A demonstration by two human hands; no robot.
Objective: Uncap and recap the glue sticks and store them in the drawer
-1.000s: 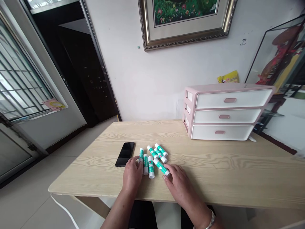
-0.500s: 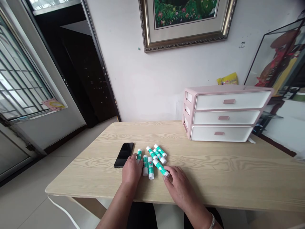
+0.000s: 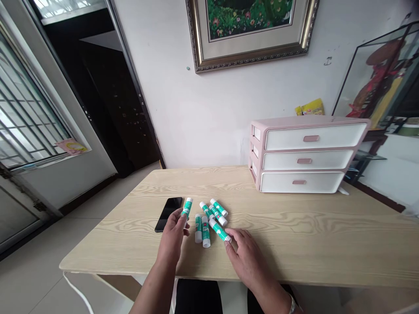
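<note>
My left hand (image 3: 173,229) grips a green and white glue stick (image 3: 187,206) beside the black phone (image 3: 168,214), its upper end pointing away from me. Thumb and fingers of my right hand (image 3: 244,253) are closed around the lower end of another glue stick (image 3: 220,230), which slants across the table. Two glue sticks, one (image 3: 198,228) and one (image 3: 205,232), lie side by side between my hands. Behind them three more are grouped: a left one (image 3: 206,210), a middle one (image 3: 218,215) and a right one (image 3: 219,207).
A pink and white drawer unit (image 3: 307,161) stands at the back right of the wooden table (image 3: 294,244), with a yellow packet (image 3: 310,107) behind its top. The table's front edge runs below my forearms. A framed picture (image 3: 252,61) hangs on the wall.
My left hand has lifted its glue stick and moved slightly left, away from the pair beside it. My right hand stays at the slanted glue stick. The camera view has shifted a little.
</note>
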